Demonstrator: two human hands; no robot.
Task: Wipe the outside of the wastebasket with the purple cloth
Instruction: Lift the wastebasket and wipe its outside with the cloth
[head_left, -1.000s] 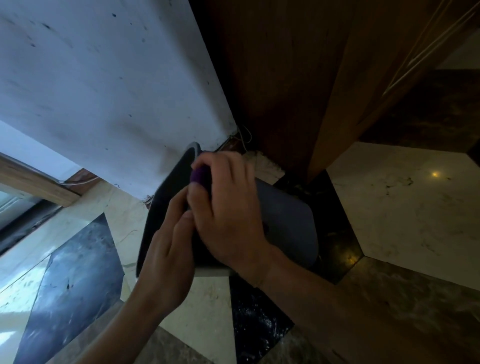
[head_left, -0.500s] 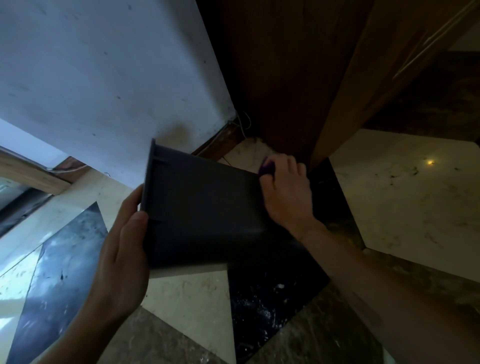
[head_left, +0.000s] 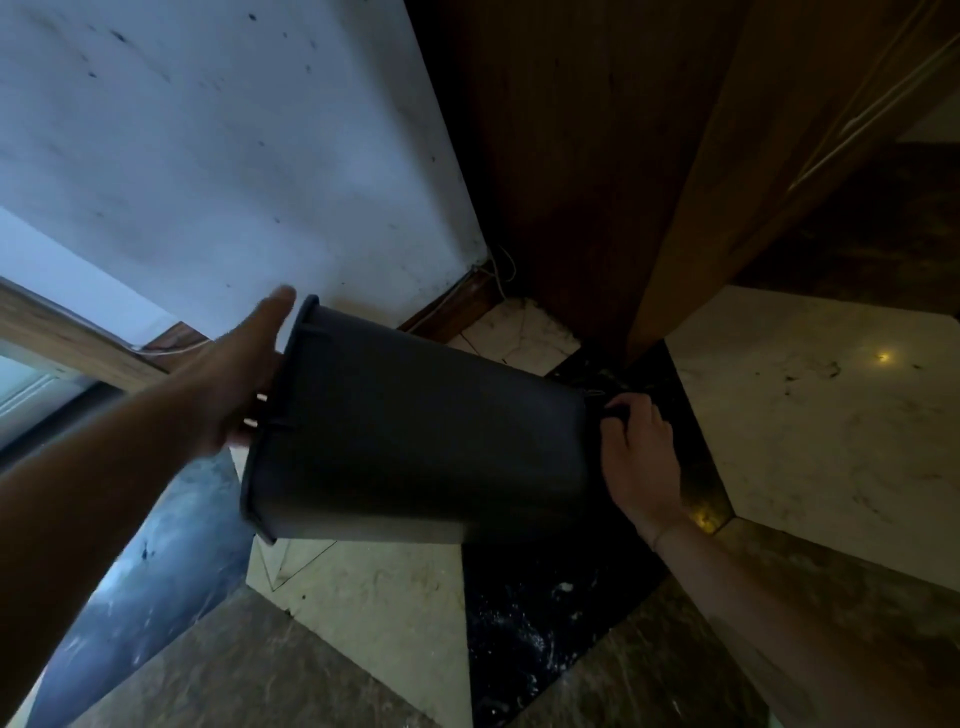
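Note:
The dark grey wastebasket is held on its side above the floor, rim to the left and base to the right. My left hand grips the rim, thumb pointing up and fingers hidden behind the rim. My right hand presses against the base end with its fingers curled. Only a small dark bit of the purple cloth shows under those fingers; the rest is hidden by the hand.
A white wall stands behind the basket, with a wooden skirting and thin cables at the corner. Dark wooden panels rise at the right. The floor is patterned marble in pale, black and brown pieces.
My right hand slid with the cloth from the rim end along the basket's side to its base. My left hand moved up onto the rim.

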